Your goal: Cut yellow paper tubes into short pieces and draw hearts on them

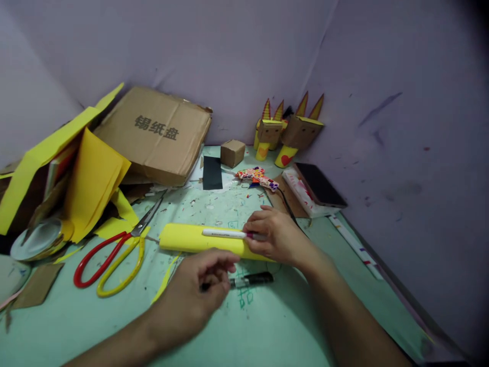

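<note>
Home craft corner: paper-scrap-strewn table point(267, 326), scissors point(114, 255), glue gun point(257, 177), cardboard figures point(290, 132).

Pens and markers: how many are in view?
2. A white pen lies on the yellow paper roll, under the right hand. A black marker lies on the table by the left hand. Clutter may hide others.

The left hand point(198, 293) covers one end of the black marker point(252, 280), and the right hand point(277, 237) hides the far end of the yellow roll point(191, 238) and the tip of the white pen point(225, 233). Both forearms run off the lower edge. The yellow paper sheets point(91, 183) bury part of the round tin point(36, 239).
</note>
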`<state>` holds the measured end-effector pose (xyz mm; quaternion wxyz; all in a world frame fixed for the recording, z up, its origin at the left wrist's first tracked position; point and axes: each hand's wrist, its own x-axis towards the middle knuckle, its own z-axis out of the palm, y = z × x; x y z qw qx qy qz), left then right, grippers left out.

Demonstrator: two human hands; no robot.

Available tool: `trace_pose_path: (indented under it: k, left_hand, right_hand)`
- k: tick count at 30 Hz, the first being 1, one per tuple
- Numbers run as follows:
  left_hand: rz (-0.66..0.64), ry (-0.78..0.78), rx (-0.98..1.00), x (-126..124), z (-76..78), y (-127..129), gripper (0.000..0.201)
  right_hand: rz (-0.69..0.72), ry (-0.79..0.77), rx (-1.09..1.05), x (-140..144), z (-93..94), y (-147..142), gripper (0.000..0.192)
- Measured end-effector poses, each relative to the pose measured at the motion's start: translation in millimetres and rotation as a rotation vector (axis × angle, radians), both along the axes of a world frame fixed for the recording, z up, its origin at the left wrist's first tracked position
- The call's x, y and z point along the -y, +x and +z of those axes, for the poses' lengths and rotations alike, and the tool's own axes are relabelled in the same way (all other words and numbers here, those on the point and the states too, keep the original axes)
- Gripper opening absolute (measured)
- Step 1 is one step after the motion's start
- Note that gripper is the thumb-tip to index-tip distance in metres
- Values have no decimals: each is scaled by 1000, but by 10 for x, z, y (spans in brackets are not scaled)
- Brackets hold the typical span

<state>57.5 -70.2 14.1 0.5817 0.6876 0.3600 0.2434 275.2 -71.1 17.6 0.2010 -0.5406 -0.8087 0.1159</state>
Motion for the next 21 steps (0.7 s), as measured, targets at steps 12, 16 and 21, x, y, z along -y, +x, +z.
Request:
trace_pose_path:
  k: [12,16,21]
  left_hand:
    - [-718,858,-914,337,-5,366,24]
    - [-567,805,-821,175,179,194,19]
    - [220,647,-125,-163,584,-5,5]
  right_hand:
    - [21,1,17,4,10,5,12]
    - [11,-9,12,10,19,-1,11]
    - [21,-30,30,13,26,-1,11]
